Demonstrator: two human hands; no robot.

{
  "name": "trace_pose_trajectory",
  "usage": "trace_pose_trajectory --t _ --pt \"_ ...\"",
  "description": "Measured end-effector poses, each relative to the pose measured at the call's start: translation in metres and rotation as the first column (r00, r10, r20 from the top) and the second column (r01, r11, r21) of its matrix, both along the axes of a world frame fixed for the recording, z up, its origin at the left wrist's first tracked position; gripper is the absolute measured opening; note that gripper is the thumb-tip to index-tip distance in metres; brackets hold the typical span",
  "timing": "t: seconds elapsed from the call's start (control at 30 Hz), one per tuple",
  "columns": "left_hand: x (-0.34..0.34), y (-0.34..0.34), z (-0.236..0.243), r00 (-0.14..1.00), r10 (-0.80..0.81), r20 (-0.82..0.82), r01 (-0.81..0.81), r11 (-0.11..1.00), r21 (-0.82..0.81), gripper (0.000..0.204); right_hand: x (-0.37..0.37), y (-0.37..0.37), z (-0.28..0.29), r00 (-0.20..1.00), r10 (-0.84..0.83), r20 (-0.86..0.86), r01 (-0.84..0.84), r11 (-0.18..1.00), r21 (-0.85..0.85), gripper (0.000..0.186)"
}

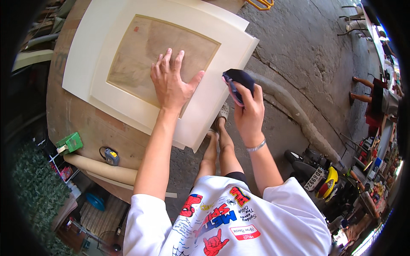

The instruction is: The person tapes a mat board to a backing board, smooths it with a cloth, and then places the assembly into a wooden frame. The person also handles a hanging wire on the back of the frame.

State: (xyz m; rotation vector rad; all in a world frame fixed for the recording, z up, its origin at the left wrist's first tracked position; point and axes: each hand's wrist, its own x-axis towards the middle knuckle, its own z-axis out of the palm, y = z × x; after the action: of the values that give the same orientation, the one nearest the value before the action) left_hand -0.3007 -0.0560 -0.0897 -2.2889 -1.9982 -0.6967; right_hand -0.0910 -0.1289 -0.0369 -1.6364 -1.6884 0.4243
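A white layered panel (pixel 81 64) with a recessed, tan, dusty-looking centre (pixel 128 55) lies on a brown wooden board (pixel 68 111). My left hand (pixel 171 85) rests on the tan centre with its fingers apart, holding nothing, its thumb near the inner right border. Just off the panel's right edge, my right hand (pixel 250 109) grips a dark navy-black pad (pixel 239 79) with a pinkish side. What the pad is exactly, I cannot make out.
On the board are a green box (pixel 72 141), a tape measure (pixel 112 157) and a tan roll (pixel 100 168). An orange handled item (pixel 260 5) sits past the panel. A motorbike (pixel 324 181) stands lower right; another person (pixel 376 96) is at the far right.
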Motion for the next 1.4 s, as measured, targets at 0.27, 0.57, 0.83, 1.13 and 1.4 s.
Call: trace_pose_trajectory --t 0.27,0.57,0.83,1.13,1.4 --pt "0.003 0.001 0.001 0.999 -0.008 -0.034 0.008 1.000 -0.018 0.080 0.048 0.031 -0.050 0.884 0.283 0.373 -0.334 0.939 0.080 0.049" --pt "-0.001 -0.006 0.018 0.987 0.015 0.159 -0.001 0.996 -0.087 0.071 0.109 0.164 -0.036 0.987 0.057 -0.150 -0.052 0.998 0.036 0.031" --pt "0.016 -0.215 0.057 0.160 0.884 0.439 -0.518 0.454 -0.725 0.042 0.100 0.197 -0.004 0.936 0.351 -0.032 -0.339 0.870 -0.358 0.030" --pt "0.026 -0.236 0.070 -0.142 0.903 0.406 -0.302 0.351 -0.887 0.039 0.095 0.193 -0.005 0.957 0.251 -0.148 -0.291 0.849 -0.441 0.037" --pt "0.033 -0.222 0.079 -0.162 0.888 0.430 -0.259 0.382 -0.887 0.047 0.098 0.191 -0.023 0.950 0.258 -0.177 -0.306 0.883 -0.355 0.035"
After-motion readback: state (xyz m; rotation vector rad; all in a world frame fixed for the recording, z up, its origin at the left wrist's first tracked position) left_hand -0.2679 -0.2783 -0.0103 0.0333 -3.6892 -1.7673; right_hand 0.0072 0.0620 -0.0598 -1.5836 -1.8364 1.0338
